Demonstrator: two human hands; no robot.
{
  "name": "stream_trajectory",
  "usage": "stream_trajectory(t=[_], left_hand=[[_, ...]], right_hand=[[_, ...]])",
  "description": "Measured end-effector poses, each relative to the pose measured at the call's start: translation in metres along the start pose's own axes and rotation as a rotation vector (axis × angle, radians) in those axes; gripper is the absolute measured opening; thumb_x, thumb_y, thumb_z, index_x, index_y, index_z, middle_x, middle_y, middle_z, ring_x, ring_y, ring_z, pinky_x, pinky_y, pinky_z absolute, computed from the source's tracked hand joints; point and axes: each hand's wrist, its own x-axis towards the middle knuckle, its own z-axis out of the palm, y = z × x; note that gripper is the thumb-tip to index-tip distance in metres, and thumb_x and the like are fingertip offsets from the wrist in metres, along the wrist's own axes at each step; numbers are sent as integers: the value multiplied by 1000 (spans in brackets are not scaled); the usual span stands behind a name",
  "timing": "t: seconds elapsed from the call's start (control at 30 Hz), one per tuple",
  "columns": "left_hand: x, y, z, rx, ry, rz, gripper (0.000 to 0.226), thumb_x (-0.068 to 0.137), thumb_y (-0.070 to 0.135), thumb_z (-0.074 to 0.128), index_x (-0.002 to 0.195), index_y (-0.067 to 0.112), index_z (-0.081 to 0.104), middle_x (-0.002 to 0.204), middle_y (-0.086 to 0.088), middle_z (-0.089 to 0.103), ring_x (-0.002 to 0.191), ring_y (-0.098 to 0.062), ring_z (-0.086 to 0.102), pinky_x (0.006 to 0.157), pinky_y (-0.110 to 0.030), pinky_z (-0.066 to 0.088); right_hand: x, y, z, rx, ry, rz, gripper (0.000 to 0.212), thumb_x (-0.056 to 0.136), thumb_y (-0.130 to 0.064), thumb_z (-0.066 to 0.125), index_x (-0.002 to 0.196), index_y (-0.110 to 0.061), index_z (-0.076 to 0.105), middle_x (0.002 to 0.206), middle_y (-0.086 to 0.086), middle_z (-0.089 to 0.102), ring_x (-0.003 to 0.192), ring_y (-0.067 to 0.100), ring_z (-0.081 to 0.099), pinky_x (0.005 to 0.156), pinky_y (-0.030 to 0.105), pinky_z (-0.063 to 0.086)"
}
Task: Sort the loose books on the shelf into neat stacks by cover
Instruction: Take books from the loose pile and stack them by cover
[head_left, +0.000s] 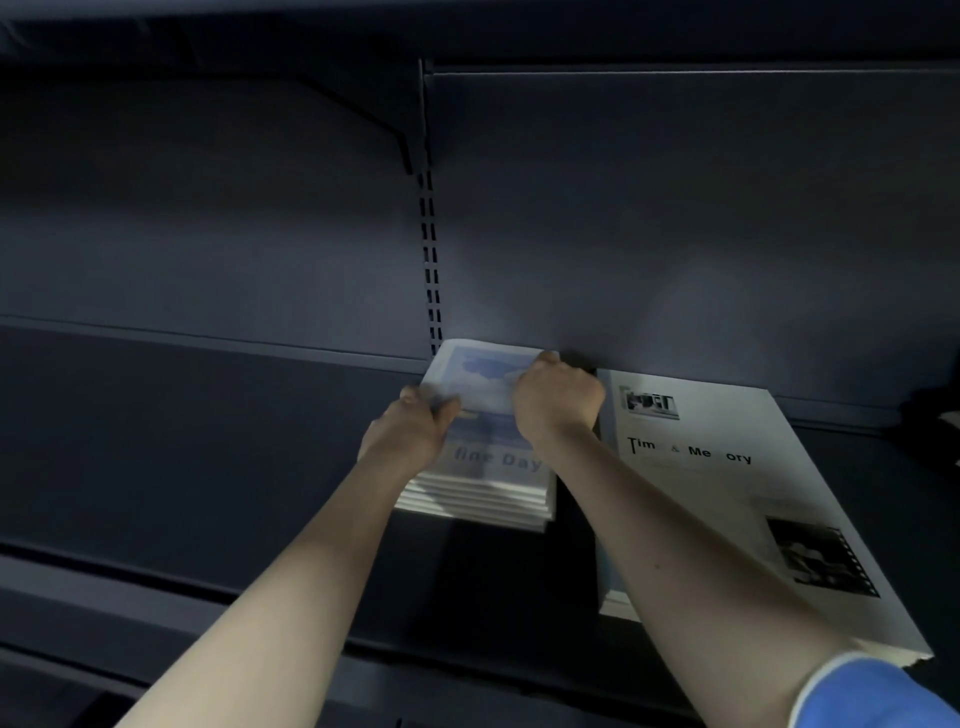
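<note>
A stack of several books with a blue sky cover reading "fine Day" (496, 462) lies on the dark shelf (208, 467), pushed against the back panel. My left hand (410, 431) grips the stack's left edge. My right hand (558, 397) is closed over the top book's right edge near the back corner. To the right lies a white book titled "Time & Memory" (727, 499) with black-and-white photos on its cover, resting on at least one other book; my right forearm crosses its near left corner.
A slotted upright (430, 249) runs up the back panel just behind the blue stack. An upper shelf bracket (384, 119) hangs above left. A dark object (935, 410) sits at the far right edge. The shelf's front lip (156, 571) runs below.
</note>
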Motion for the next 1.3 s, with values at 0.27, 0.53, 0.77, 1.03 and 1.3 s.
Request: stream_trajectory(t=[0.27, 0.53, 0.77, 1.03, 1.3], left_hand=[[-2, 1, 1, 22, 33, -8, 60, 96, 53, 35, 127, 2, 38, 129, -18, 52, 118, -36, 50, 91, -40, 40], [-26, 12, -2, 141, 232, 69, 52, 97, 47, 40, 123, 2, 45, 126, -16, 47, 112, -34, 53, 80, -40, 43], [-45, 15, -2, 212, 246, 201, 72, 95, 54, 35, 143, 1, 31, 149, -15, 31, 140, -29, 24, 114, -41, 26], [-93, 59, -4, 304, 168, 252, 79, 96, 56, 25, 151, 2, 3, 159, -15, 2, 147, -27, 0, 119, -36, 4], [-155, 155, 31, 252, 152, 272, 84, 94, 62, 23, 151, 2, 4, 159, -14, 1, 147, -27, 1, 120, -38, 5]], right_hand=[[-4, 4, 0, 67, -25, 22, 37, 94, -11, 44, 130, -3, 42, 118, 10, 63, 106, 27, 63, 66, 27, 41], [-28, 15, -9, 95, -30, -43, 38, 101, -18, 36, 136, -4, 38, 127, 16, 57, 115, 32, 56, 85, 34, 46], [-56, 57, -32, -60, -51, -96, 50, 102, -37, 31, 142, -6, 34, 142, 17, 39, 130, 33, 36, 105, 40, 31], [-79, 149, -70, -143, -92, 14, 68, 102, -46, 22, 152, -3, 6, 159, 15, 5, 147, 31, 1, 119, 43, 5], [-109, 272, -118, -215, -45, 52, 66, 103, -43, 20, 153, -4, 2, 159, 16, 0, 147, 31, -2, 119, 42, 2]])
